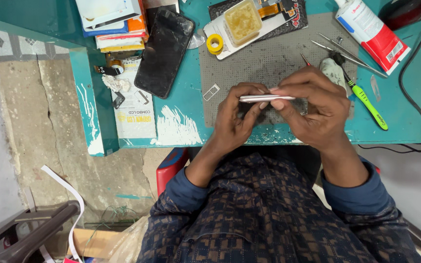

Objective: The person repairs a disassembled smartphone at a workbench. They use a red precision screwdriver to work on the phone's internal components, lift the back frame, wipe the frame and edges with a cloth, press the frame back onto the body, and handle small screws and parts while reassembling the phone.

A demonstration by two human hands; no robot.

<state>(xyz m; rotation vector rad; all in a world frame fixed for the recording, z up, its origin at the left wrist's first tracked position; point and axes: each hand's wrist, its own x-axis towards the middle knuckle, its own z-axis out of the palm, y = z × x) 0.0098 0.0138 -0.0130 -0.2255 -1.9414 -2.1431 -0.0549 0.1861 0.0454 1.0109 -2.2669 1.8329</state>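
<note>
— What is sitting on that teal workbench (181, 112)?
— A grey perforated mat (264, 63), a dark phone screen (164, 51) lying beside it, tweezers (347, 51), a green-handled tool (366, 100).
— And the hands?
— The left hand (235, 117) and right hand (313, 109) are pinching a thin silver phone frame (266, 98) edge-on, just above the mat's near edge.

phone (266, 98) between both hands over mat (264, 63) | tweezers (349, 51) right | dark screen (164, 52) left
</note>
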